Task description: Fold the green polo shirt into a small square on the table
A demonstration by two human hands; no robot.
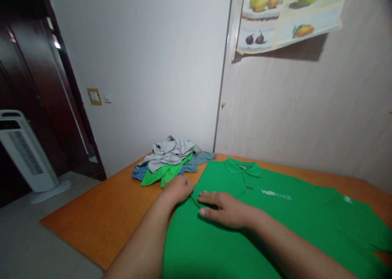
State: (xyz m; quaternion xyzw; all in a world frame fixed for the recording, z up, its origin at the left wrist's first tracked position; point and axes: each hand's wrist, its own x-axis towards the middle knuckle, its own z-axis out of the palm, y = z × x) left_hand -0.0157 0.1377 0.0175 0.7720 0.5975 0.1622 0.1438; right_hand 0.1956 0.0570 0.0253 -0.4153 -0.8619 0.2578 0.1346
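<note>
A green polo shirt [275, 217] lies spread flat, front side up, on an orange table [104, 213]. Its collar points toward the wall and a small white logo shows on the chest. My left hand [178, 188] is curled closed at the shirt's left sleeve edge, pinching the green fabric. My right hand [222, 207] lies flat on the shirt just beside it, fingers stretched out and pointing left toward the left hand. Both forearms reach in from the bottom of the view.
A heap of crumpled clothes [171, 158], grey, green and blue, sits at the table's far corner. A white tower fan [26, 152] stands on the floor at left by a dark door. A fruit poster [288, 13] hangs on the wall.
</note>
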